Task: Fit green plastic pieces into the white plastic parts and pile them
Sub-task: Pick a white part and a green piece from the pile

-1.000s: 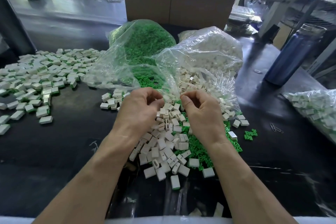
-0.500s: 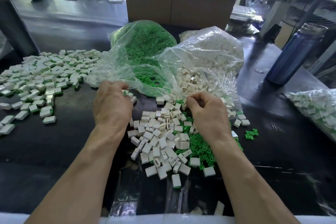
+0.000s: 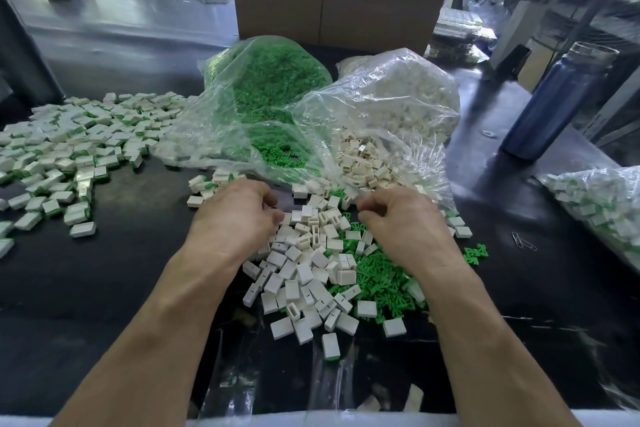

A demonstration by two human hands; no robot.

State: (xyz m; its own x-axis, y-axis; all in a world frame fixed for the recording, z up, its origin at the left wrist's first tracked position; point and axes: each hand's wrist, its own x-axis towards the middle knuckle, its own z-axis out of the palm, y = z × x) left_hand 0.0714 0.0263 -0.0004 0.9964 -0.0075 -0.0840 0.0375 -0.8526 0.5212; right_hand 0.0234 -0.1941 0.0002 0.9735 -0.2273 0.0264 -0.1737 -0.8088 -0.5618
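A heap of loose white parts [image 3: 311,270] lies on the black table [image 3: 138,270] between my wrists, with loose green pieces [image 3: 377,282] at its right side. My left hand [image 3: 235,215] is at the heap's upper left edge, thumb and curled fingers closed on a white part. My right hand [image 3: 398,222] hovers over the heap's upper right with its fingers curled tight; what they pinch is hidden. Fitted white-and-green parts [image 3: 76,146] spread across the table's left, and a small cluster of fitted parts [image 3: 204,185] lies just beyond my left hand.
Behind the hands, an open clear bag of green pieces [image 3: 270,87] and one of white parts [image 3: 398,97] lie in front of a cardboard box [image 3: 329,10]. A blue bottle [image 3: 550,104] stands at the right, beside another filled bag [image 3: 599,204] and paper clips [image 3: 523,243].
My left hand went out to the small cluster on the left and has come back right to the white heap. My right hand stayed over the heap, fingers curled.
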